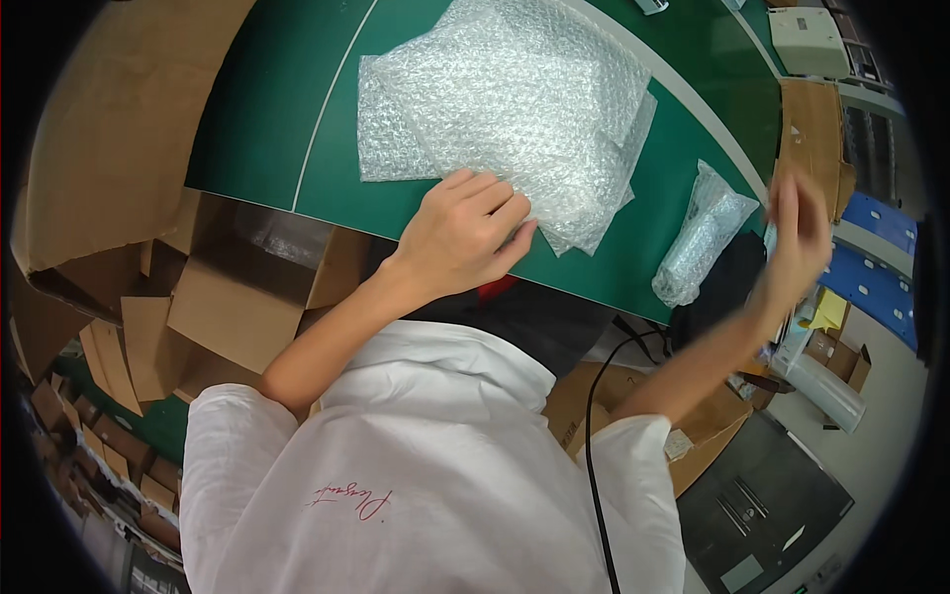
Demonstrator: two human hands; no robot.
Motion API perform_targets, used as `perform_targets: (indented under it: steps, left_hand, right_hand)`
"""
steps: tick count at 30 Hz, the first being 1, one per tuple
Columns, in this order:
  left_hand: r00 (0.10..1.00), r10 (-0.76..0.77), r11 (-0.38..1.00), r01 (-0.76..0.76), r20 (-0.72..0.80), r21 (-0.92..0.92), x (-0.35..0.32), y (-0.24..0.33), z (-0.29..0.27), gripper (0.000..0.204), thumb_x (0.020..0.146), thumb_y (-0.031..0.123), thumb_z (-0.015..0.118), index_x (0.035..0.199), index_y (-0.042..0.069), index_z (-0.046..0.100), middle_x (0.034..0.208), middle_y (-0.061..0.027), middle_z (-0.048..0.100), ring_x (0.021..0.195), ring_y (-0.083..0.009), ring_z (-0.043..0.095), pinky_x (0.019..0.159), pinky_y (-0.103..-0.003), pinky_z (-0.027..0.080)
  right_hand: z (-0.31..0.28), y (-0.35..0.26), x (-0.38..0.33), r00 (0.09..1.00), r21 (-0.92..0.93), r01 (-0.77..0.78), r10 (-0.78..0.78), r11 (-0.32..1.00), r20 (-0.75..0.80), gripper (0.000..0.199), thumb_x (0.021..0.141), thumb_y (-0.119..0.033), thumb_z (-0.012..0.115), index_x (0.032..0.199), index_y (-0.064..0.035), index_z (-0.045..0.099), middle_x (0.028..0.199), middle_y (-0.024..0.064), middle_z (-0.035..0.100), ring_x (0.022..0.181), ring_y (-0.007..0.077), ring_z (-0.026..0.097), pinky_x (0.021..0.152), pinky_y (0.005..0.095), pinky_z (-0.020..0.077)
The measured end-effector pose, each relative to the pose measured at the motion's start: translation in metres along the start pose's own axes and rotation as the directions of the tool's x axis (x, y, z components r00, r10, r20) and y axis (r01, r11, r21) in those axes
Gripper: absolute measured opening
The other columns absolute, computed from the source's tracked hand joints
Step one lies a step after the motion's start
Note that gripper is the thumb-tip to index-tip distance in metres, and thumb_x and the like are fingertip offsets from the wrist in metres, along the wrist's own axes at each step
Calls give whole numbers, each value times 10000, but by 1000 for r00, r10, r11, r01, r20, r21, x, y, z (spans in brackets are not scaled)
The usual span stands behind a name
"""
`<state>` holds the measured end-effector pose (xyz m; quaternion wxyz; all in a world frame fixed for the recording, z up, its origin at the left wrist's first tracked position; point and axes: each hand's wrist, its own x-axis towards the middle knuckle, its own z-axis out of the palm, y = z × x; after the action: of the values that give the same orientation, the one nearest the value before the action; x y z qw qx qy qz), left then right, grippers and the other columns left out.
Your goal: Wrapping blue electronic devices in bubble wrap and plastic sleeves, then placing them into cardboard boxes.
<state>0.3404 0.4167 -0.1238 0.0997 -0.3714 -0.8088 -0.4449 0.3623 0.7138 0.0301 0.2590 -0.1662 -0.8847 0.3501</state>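
The table [257,139] is smooth and green, its surface crossed by a thin white line. On it lies the bubble wrap [515,99], clear and silvery, pebbled all over with small bubbles that catch the light. It spreads wide and flat in overlapping layers, with an uneven outline: a squarish flap juts out on the left, and a ragged corner reaches the near side. To its right, apart from it, lies a bundle [701,233] of the same stuff, long and narrow, loose at the far end and rounded at the near one (what is inside, if anything, I cannot make out).

The left hand [473,230] has its fingers curled at the near edge of the wrap; whether they pinch it or merely rest there, I cannot tell. The right hand [800,228] is raised at the right, just past the bundle, and blurred (so its grip cannot be read either).

Left of the person, below the table edge, an open box [237,312] of plain brown cardboard has clear plastic [282,238] inside. A taller carton [119,129] rises on the far left. Near the right arm, another box [714,450] sits low, its contents mostly hidden.
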Motion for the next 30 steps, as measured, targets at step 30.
perform_targets:
  steps: [30]
  left_hand:
    - [995,52,998,-49,79,-47,0,3,-11,152,819,20,652,796,58,507,727,-58,502,567,-231,464,558,-329,409]
  right_hand:
    - [37,-36,-120,604,-337,632,-716,698,-350,422,669,-30,859,1006,-250,730,1076,-41,670,1055,171,586,1072,430,438]
